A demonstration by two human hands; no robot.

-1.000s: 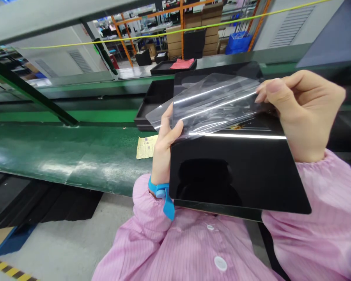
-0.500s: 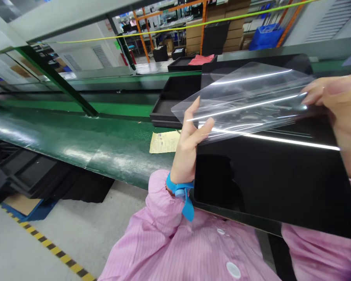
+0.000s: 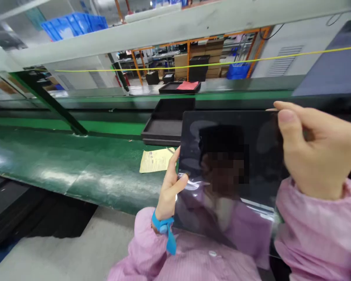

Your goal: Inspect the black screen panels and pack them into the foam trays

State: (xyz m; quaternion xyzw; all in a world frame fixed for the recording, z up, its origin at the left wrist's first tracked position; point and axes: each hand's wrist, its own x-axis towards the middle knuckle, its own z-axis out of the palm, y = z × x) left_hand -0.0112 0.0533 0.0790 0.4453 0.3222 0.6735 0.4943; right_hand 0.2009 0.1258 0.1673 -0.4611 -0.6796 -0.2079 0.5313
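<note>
A glossy black panel [image 3: 263, 156] is tilted up in front of me and mirrors the pink smock and a dark head covering. Clear plastic film [image 3: 194, 185] shows as bright, wrinkled glare along its left side and lower right. My left hand [image 3: 168, 191], with a blue wrist strap [image 3: 163, 227], closes on the left edge, thumb in front over the film. At the upper right corner, my right hand [image 3: 312, 144] pinches with thumb and fingertips. That corner is hidden behind the hand, so how film and panel lie in the pinch is unclear.
A yellow paper slip [image 3: 155, 160] lies on the green bench [image 3: 105, 171] left of the panel. Stacked black trays [image 3: 166, 127] stand behind it. Farther back is another black tray with a red cloth [image 3: 188, 85]. A green post [image 3: 51, 101] rises at left.
The film was stretched between both hands above a flatter panel; it now shows against the panel, which is tilted up towards me. My right hand has moved left, and the view has lifted.
</note>
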